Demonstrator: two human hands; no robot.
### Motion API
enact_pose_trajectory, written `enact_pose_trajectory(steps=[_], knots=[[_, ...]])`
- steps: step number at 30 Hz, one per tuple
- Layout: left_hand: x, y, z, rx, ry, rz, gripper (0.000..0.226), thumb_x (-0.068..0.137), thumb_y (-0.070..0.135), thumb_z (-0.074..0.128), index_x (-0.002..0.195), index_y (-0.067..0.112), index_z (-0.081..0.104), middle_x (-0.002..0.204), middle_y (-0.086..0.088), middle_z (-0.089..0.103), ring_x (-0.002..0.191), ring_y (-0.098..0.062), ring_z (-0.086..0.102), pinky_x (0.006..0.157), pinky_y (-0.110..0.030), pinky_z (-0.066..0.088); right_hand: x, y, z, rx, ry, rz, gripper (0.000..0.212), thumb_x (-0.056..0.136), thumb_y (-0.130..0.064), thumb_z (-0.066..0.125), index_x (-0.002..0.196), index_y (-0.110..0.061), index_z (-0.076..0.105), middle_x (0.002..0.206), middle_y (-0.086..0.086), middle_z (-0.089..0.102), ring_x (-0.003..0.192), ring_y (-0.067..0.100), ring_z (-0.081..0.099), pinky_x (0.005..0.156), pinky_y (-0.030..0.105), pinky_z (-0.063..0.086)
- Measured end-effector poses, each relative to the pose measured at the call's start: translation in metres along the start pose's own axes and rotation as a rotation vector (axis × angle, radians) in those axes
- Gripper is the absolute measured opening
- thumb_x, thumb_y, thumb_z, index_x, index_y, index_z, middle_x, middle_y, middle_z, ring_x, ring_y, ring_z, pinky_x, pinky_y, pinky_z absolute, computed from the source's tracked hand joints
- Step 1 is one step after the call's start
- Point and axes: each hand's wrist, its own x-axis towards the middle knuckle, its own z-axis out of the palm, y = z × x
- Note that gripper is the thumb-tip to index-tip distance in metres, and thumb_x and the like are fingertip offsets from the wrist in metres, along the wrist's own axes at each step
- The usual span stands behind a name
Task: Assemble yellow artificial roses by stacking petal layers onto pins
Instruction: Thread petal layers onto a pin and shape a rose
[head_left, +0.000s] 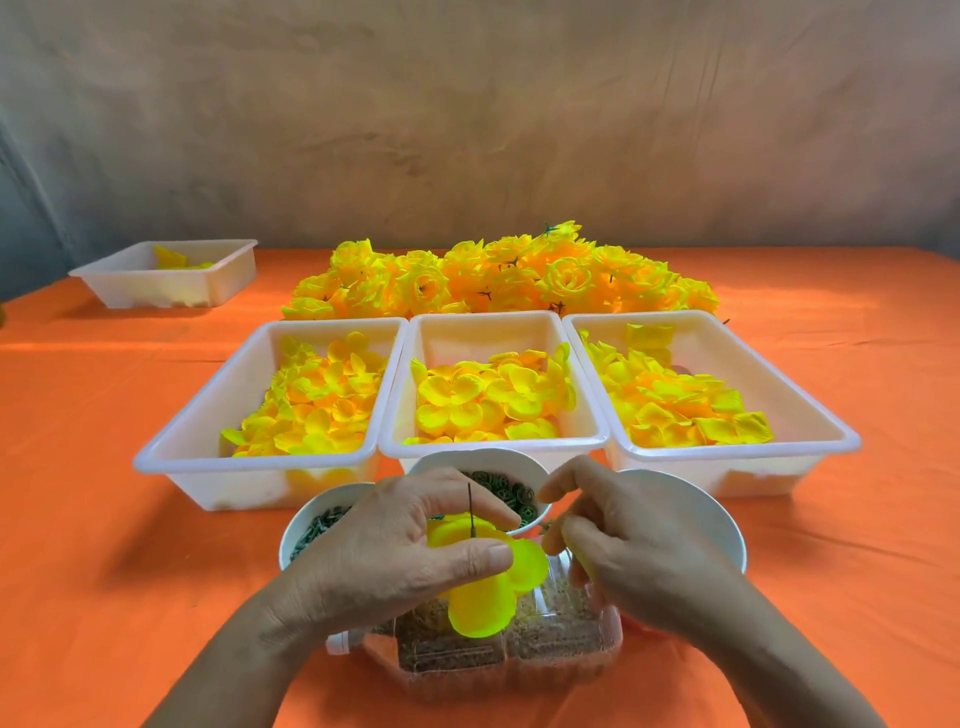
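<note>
My left hand (395, 545) pinches a yellow petal layer (488, 582) threaded on a thin dark pin (470, 506) that sticks up between thumb and fingers. My right hand (623, 545) hovers just to the right with fingers curled, and a bit of yellow petal (581, 558) shows under its fingers. Three white trays of loose yellow petals stand behind: left tray (171, 452), middle tray (488, 322), right tray (810, 410). A heap of finished yellow roses (498, 275) lies beyond them.
White bowls sit under my hands: one with dark pins (311, 525), one with green discs (511, 491), one on the right (701, 509). A clear plastic container (498, 660) lies at the front. A fourth white tray (171, 275) stands far left on the orange cloth (78, 519).
</note>
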Motion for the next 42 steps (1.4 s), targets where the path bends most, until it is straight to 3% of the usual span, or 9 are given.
enact_pose_trajectory(steps=[3,6,10,18,21,23,31,36,42], knots=[[-0.002,0.0,0.0,0.061,0.009,-0.022,0.027,0.075,0.053,0.075,0.099,0.061,0.064,0.105,0.033,0.063,0.101,0.014,0.057,0.081,-0.006,0.038,-0.003,0.003,0.004,0.12,-0.115,0.051,0.041,0.083,-0.006,0.04,0.097,-0.043,0.049,0.085,-0.005,0.067,0.056,0.023,0.068,0.043,0.038,0.053],[-0.002,0.002,0.0,0.056,0.012,-0.027,0.027,0.078,0.047,0.075,0.098,0.061,0.063,0.099,0.036,0.063,0.087,0.019,0.056,0.074,-0.001,0.037,-0.001,0.005,0.005,0.197,-0.161,0.077,0.043,0.081,-0.003,0.046,0.106,-0.039,0.049,0.084,-0.006,0.066,0.057,0.026,0.069,0.042,0.03,0.047],[-0.001,-0.001,0.002,0.004,-0.005,-0.042,0.028,0.072,0.056,0.069,0.1,0.057,0.066,0.108,0.03,0.064,0.108,0.009,0.057,0.092,-0.019,0.042,-0.002,0.004,0.005,0.33,-0.233,0.13,0.043,0.078,-0.02,0.068,0.115,-0.034,0.049,0.07,-0.003,0.065,0.057,0.029,0.065,0.039,0.029,0.042],[0.001,-0.005,0.002,-0.061,-0.022,-0.025,0.028,0.073,0.052,0.069,0.101,0.052,0.068,0.109,0.023,0.067,0.108,0.002,0.061,0.093,-0.025,0.048,0.0,0.002,0.005,0.513,-0.225,0.189,0.067,0.055,-0.047,0.077,0.114,-0.027,0.054,0.065,0.002,0.063,0.055,0.03,0.057,0.039,0.029,0.038],[0.0,-0.005,0.001,-0.059,-0.028,-0.027,0.029,0.072,0.053,0.069,0.1,0.054,0.067,0.109,0.023,0.066,0.108,0.003,0.06,0.089,-0.016,0.047,0.001,0.002,0.005,0.574,-0.246,0.189,0.067,0.058,-0.043,0.08,0.116,-0.023,0.053,0.063,-0.002,0.063,0.045,0.018,0.057,0.034,0.024,0.038],[0.0,-0.004,0.001,-0.066,-0.03,-0.03,0.028,0.072,0.05,0.07,0.1,0.054,0.068,0.109,0.024,0.066,0.107,0.004,0.06,0.085,-0.011,0.046,0.002,0.004,0.006,0.587,-0.246,0.186,0.072,0.052,-0.04,0.083,0.115,-0.022,0.054,0.063,0.001,0.06,0.044,0.019,0.055,0.034,0.024,0.037],[0.002,-0.004,-0.001,-0.074,-0.061,-0.019,0.03,0.072,0.041,0.072,0.099,0.053,0.069,0.112,0.023,0.064,0.112,0.002,0.058,0.091,-0.021,0.044,0.009,0.008,0.011,0.549,-0.224,0.177,0.046,0.073,-0.013,0.076,0.112,-0.021,0.053,0.057,0.008,0.059,0.041,0.022,0.042,0.034,0.023,0.033],[0.002,-0.004,-0.003,-0.116,-0.094,-0.004,0.028,0.072,0.035,0.072,0.094,0.052,0.071,0.114,0.026,0.062,0.113,0.003,0.057,0.09,-0.018,0.042,0.019,0.006,0.011,0.437,-0.171,0.15,0.036,0.084,-0.008,0.071,0.111,-0.024,0.053,0.06,0.007,0.058,0.057,0.031,0.045,0.036,0.026,0.033],[0.001,-0.005,0.003,-0.128,-0.081,0.002,0.021,0.07,0.045,0.066,0.09,0.048,0.072,0.117,0.028,0.061,0.118,0.004,0.053,0.092,-0.019,0.038,0.022,0.004,0.007,0.396,-0.19,0.143,0.035,0.085,-0.002,0.067,0.113,-0.02,0.054,0.056,-0.003,0.057,0.048,0.019,0.052,0.034,0.022,0.035]])
